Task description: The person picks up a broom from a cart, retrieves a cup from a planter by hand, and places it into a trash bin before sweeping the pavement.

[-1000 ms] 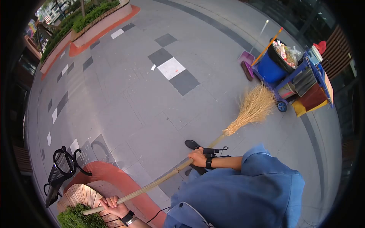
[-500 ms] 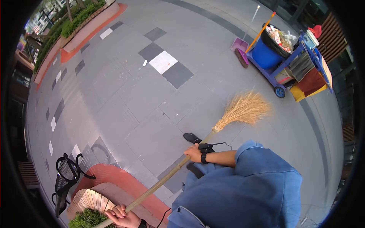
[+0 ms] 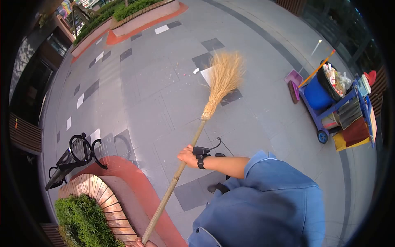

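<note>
A long broom [image 3: 221,76] with a straw head and a wooden stick runs from the bottom left up to the upper middle. My right hand [image 3: 188,156], with a black device strapped at the wrist, is wrapped round the stick partway down from the straw. At the bottom edge my left hand [image 3: 142,243] is closed round the stick's lower end, partly cut off by the frame. The straw covers part of a white tile and a dark tile. Just left of it lies a small white scrap [image 3: 196,71] on the paving.
A blue cleaning cart [image 3: 321,117] with a full bin, a dustpan [image 3: 293,77] and a small brush stands at the right. A black bench [image 3: 74,160] and a planter with wooden slats [image 3: 111,201] are at the lower left. Another planter [image 3: 144,15] borders the top.
The broom head has swung up and to the left, from near the cart to the white tile. My right hand has moved left and up with the stick. The view has shifted.
</note>
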Motion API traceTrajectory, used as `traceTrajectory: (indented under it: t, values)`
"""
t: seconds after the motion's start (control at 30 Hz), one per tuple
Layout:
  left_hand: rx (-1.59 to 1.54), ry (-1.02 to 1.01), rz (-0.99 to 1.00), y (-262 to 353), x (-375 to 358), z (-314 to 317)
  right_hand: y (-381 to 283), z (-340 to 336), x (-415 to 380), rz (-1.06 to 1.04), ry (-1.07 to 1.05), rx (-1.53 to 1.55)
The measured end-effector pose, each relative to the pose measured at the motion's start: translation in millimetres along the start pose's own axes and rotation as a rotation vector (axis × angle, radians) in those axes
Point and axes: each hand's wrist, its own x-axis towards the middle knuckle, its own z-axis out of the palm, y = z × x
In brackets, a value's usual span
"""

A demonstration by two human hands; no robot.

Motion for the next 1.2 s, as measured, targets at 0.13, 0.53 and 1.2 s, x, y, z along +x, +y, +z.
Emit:
traceTrajectory:
  t: [0.13, 0.53, 1.2]
  values:
    - [-0.047, -0.101, -0.091, 76.0, 42.6, -19.5, -52.2, 17.4, -59.6, -0.029, -0.22, 0.122]
    - [0.141, -0.144, 0.391, 261.6, -19.6, 19.2, -236.3, 95.3, -6.6, -0.538, -0.597, 0.468]
    - [-0.006, -0.309, -0.341, -85.3, 1.5, 37.9, 88.2, -5.3, -110.5, 0.309, 0.019, -0.175]
